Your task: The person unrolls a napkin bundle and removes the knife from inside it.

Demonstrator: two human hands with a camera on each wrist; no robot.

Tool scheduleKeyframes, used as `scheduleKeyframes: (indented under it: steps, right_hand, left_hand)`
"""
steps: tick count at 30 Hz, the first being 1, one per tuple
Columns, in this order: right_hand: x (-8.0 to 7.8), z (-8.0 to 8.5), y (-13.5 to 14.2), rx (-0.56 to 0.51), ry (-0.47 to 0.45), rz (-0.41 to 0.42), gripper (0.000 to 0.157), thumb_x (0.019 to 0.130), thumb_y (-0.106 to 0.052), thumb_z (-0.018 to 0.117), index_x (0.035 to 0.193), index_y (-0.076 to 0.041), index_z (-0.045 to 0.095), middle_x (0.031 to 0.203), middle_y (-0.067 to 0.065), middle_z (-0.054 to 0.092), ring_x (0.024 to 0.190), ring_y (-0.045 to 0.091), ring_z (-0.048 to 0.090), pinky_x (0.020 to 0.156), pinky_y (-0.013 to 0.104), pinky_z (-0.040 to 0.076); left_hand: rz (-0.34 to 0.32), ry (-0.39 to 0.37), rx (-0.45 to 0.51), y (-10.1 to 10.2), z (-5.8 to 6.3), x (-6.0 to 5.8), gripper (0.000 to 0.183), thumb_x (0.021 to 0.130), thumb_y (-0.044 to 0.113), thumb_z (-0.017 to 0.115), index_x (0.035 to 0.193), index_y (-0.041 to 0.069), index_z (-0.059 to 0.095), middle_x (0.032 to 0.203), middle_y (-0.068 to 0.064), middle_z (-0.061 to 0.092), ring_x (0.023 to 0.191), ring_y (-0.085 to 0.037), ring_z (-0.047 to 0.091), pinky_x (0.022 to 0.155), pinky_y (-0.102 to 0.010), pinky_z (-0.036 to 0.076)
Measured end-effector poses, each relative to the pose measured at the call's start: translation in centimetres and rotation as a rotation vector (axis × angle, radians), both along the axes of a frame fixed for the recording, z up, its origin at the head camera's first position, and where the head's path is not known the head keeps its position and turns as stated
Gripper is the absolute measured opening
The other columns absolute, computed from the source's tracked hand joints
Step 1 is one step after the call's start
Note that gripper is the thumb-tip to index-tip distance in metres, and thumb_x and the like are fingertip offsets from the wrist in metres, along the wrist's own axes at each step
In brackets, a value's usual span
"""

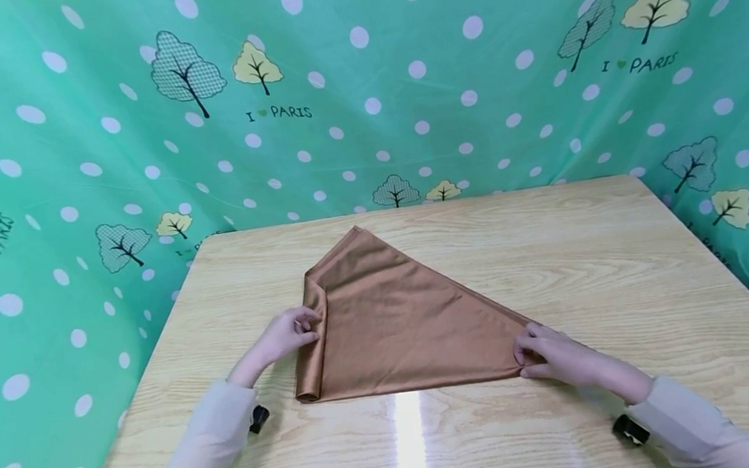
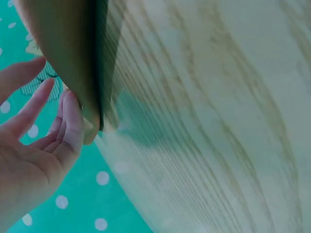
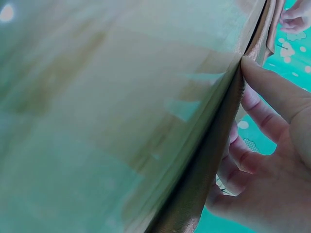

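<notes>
A brown satin cloth lies on the table, folded to a point at the far side, its left edge turned over into a loose roll. My left hand touches this roll with its fingertips. In the left wrist view the fingers are fairly straight against the cloth's side. At the near right corner, my right hand pinches the cloth's edge. The right wrist view has the thumb on the near edge and the other fingers bent against the fabric.
The pale wooden table reflects a bright strip of light near its front. A green curtain with white dots and printed trees hangs behind and at both sides. Small black devices sit at both wrists.
</notes>
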State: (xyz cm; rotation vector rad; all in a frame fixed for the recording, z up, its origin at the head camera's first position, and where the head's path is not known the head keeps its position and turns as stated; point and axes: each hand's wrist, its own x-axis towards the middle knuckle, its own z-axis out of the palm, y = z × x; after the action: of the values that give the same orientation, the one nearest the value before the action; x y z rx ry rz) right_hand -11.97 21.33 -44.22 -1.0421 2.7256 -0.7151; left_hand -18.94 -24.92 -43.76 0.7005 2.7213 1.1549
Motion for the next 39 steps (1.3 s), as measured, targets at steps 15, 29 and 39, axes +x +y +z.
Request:
scheduleKeyframes:
  steps: [15, 29, 39]
  right_hand:
    - [0.1, -0.2, -0.1, -0.003, 0.021, -0.003, 0.018, 0.076, -0.019, 0.068, 0.079, -0.020, 0.050, 0.077, -0.007, 0.035, 0.068, 0.006, 0.031, 0.058, 0.020, 0.027]
    - [0.0, -0.5, 0.0, 0.010, 0.018, -0.013, 0.017, 0.076, -0.022, 0.067, 0.079, -0.022, 0.050, 0.076, -0.006, 0.033, 0.068, 0.006, 0.030, 0.058, 0.021, 0.025]
    - [0.1, -0.6, 0.0, -0.001, 0.018, -0.014, 0.017, 0.076, -0.021, 0.067, 0.078, -0.022, 0.050, 0.076, -0.006, 0.034, 0.068, 0.006, 0.031, 0.058, 0.021, 0.026]
  left_hand:
    - [-0.007, 0.075, -0.262, 1.4, 0.0, 0.9, 0.027, 0.071, 0.013, 0.071, 0.091, 0.000, 0.059, 0.057, 0.001, 0.044, 0.055, -0.008, 0.039, 0.053, -0.023, 0.035]
    - [0.056, 0.131, -0.357, 2.0, -0.3, 0.6, 0.023, 0.065, 0.007, 0.069, 0.082, 0.004, 0.053, 0.057, 0.003, 0.046, 0.052, -0.011, 0.041, 0.053, -0.026, 0.036]
    - [0.103, 0.039, -0.235, 1.5, -0.3, 0.7, 0.021, 0.066, 0.000, 0.065, 0.085, 0.002, 0.056, 0.057, 0.002, 0.044, 0.051, -0.009, 0.039, 0.048, -0.023, 0.034]
